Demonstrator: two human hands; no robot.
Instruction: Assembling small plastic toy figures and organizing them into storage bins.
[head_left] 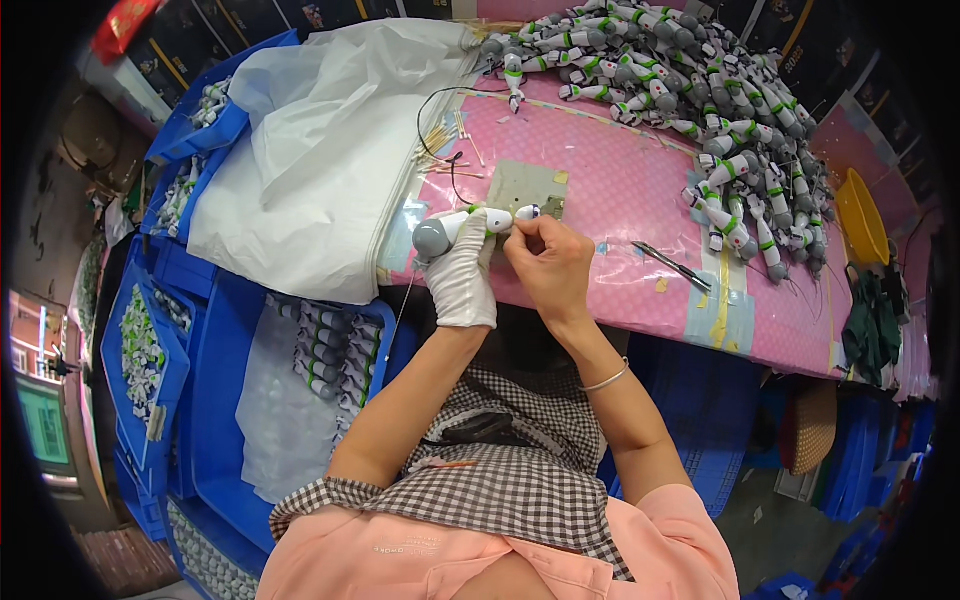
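Checked apron (520, 480) nearest, over lap. Gloved left hand (462, 275) wrapped around grey-white toy (468, 228), held level at table (640, 290) edge. Bare right hand (548, 262) pinches toy's right end, fingers curled. Grey pad (524, 187) just beyond. Toy pile (700, 110) far right; tweezers (670, 265) near; white bag (320, 150) left; blue bins (230, 400) below.

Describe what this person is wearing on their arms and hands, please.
The left hand wears a white fabric glove that ends at the wrist. The right hand is bare, with no glove. A thin silver bangle circles the right wrist. Both forearms are uncovered; short salmon-pink sleeves stop near the shoulders. A black-and-white checked apron lies across the lap between the arms.
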